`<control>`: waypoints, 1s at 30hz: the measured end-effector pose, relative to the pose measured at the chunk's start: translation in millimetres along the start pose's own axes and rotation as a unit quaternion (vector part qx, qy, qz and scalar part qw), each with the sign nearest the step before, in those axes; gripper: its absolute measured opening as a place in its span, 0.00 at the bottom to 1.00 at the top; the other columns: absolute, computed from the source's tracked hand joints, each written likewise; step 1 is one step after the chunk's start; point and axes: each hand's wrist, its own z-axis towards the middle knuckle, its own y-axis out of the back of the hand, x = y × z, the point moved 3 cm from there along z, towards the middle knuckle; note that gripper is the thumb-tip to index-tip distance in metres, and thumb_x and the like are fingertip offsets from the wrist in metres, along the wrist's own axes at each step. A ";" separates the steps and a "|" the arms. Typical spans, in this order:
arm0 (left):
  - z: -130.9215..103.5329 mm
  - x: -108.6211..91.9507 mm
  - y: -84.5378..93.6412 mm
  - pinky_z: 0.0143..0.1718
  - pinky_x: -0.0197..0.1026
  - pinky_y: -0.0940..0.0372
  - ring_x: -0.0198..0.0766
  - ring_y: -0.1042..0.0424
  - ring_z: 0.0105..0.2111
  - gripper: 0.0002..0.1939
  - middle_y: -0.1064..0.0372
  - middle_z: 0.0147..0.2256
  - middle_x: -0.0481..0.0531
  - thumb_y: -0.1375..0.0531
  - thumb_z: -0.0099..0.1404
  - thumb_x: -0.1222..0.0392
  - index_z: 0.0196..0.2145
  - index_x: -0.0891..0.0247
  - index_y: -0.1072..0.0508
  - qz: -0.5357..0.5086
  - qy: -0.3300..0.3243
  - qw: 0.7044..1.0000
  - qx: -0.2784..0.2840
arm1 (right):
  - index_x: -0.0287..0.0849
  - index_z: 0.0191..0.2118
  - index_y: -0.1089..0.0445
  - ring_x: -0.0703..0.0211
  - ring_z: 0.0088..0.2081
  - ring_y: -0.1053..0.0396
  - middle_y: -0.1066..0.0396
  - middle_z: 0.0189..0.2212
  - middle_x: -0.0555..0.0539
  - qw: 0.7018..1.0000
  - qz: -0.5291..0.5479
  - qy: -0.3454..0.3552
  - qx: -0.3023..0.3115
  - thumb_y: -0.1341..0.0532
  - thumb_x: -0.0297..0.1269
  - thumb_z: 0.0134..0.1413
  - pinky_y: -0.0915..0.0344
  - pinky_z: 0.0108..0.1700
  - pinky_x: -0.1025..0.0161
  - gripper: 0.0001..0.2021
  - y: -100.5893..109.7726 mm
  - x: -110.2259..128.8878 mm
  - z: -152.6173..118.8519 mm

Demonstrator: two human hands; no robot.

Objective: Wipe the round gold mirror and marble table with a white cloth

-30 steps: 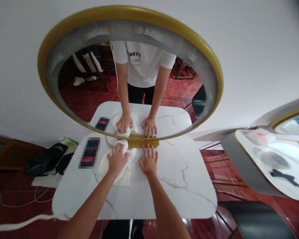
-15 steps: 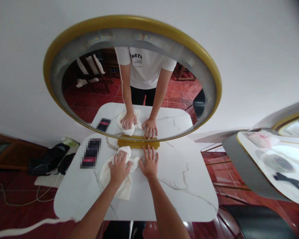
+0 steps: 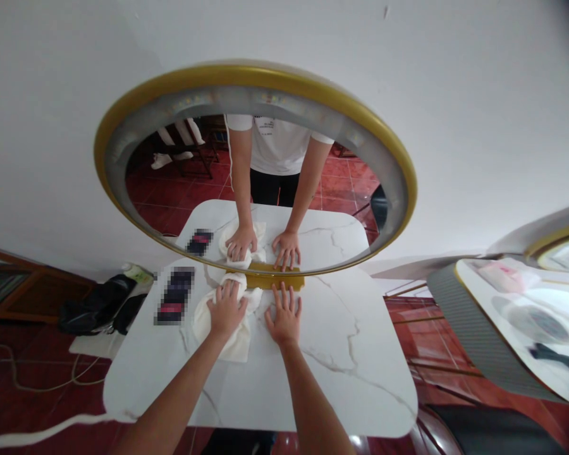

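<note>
My left hand (image 3: 227, 311) presses down on a crumpled white cloth (image 3: 237, 344), its fingers curled over a bunched part of it. That bunch lies against the left end of the gold mirror base (image 3: 277, 281), and the rest of the cloth spreads over the white marbled table (image 3: 360, 385) toward me. My right hand (image 3: 284, 318) rests flat on the tabletop with its fingers spread, just in front of the base and holding nothing. Both hands also appear in the oval gold-framed mirror (image 3: 260, 74).
Left of the cloth lies a dark, pixelated flat object (image 3: 174, 296). A white cable (image 3: 61, 424) runs to the table's front left corner. To the right stands a second table (image 3: 497, 316) bearing a pink-and-white packet (image 3: 507, 276). A black seat (image 3: 488, 430) is at lower right.
My left hand has pushed the cloth slightly forward and left, onto the left end of the gold base. My right hand stays in place. The head view has tilted, so the mirror sits lower.
</note>
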 end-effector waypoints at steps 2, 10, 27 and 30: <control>-11.5 0.0 -2.9 0.48 0.58 0.44 0.56 0.47 0.56 0.25 0.46 0.61 0.60 0.51 0.65 0.55 0.59 0.60 0.39 -0.003 -0.015 1.000 -0.007 | 0.51 0.67 0.67 0.50 0.67 0.72 0.65 0.67 0.50 1.000 0.004 0.000 0.004 0.51 0.52 0.58 0.69 0.64 0.44 0.35 0.6 0.4 0.3; -58.7 4.4 -15.5 0.55 0.60 0.54 0.55 0.47 0.57 0.27 0.41 0.59 0.53 0.45 0.59 0.57 0.57 0.53 0.36 -0.082 -0.211 0.973 0.047 | 0.52 0.66 0.64 0.52 0.67 0.70 0.62 0.67 0.51 1.000 -0.006 -0.009 0.027 0.54 0.41 0.61 0.69 0.64 0.45 0.30 0.4 1.8 1.6; -134.6 25.5 -16.0 0.63 0.60 0.57 0.54 0.57 0.64 0.45 0.59 0.66 0.55 0.41 0.55 0.59 0.66 0.54 0.60 -0.231 -0.328 0.909 0.115 | 0.55 0.66 0.64 0.53 0.66 0.60 0.60 0.66 0.55 0.987 0.077 0.125 0.069 0.55 0.44 0.63 0.53 0.63 0.49 0.28 38.3 35.6 -68.4; -149.9 54.4 -15.0 0.63 0.57 0.54 0.51 0.57 0.64 0.44 0.60 0.66 0.51 0.43 0.59 0.57 0.66 0.51 0.65 -0.244 -0.327 0.904 0.131 | 0.55 0.65 0.70 0.44 0.65 0.56 0.59 0.65 0.54 0.969 0.073 0.178 0.152 0.46 0.47 0.55 0.48 0.61 0.46 0.39 9.3 39.9 -124.4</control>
